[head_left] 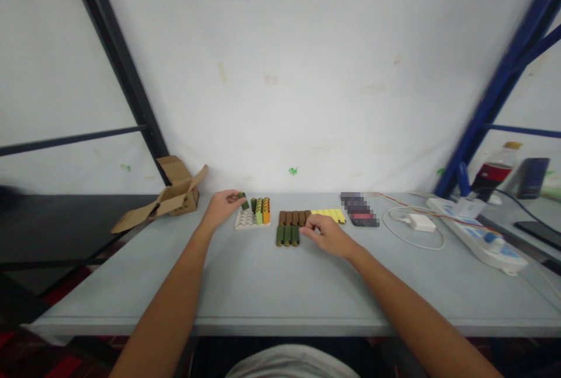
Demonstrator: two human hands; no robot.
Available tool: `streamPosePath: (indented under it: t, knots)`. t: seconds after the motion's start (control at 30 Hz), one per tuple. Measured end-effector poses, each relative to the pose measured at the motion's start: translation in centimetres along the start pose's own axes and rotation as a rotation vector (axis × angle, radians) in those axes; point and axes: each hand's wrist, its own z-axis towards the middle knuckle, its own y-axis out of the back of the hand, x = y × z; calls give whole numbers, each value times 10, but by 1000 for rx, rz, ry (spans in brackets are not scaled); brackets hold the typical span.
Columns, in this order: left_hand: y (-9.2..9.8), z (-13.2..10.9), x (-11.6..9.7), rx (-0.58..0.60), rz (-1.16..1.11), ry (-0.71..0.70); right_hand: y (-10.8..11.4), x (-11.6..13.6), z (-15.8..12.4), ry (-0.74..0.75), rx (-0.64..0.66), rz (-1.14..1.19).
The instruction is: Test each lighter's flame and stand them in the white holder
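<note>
My left hand [222,205] pinches a short dark green cylinder [244,203] above the left part of a white tray [252,226] with round hollows. Upright in the tray's right part stand green cylinders [253,205], light green ones [259,214] and orange ones [266,214] with dark and gold tops. To the right, my right hand [326,235] is closed, its fingertips beside the end of a lying row of green cylinders [287,235]; whether they hold anything is hidden. Behind that row lie several brown cylinders [294,218], and yellow ones [328,214] lie beyond my right hand.
An open cardboard box [182,194] sits at the back left. Right of the yellow cylinders is a blurred dark object [360,210]. A white adapter [421,222] with cables, a power strip [477,235] and a bottle [495,170] are on the right. The wall [280,74] rises behind the table.
</note>
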Motion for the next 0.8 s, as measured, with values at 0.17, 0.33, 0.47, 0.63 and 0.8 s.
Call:
streamPosePath:
  t: [0.17,0.33,0.47,0.63,0.8]
  knots:
    - [-9,-1,0,187,56,-50,0,0,-2,-14,79,-8]
    - [-15,-1,2,214,16,-16,-3,-1,-3,-3,96,-40]
    - [-17,-2,1,180,30,-1,-7,-4,-4,159,77,-128]
    - [-18,-3,-2,171,29,-21,-14,-8,-4,318,170,-181]
    - [-20,-5,-5,196,25,-10,-14,-6,-4,332,218,-225]
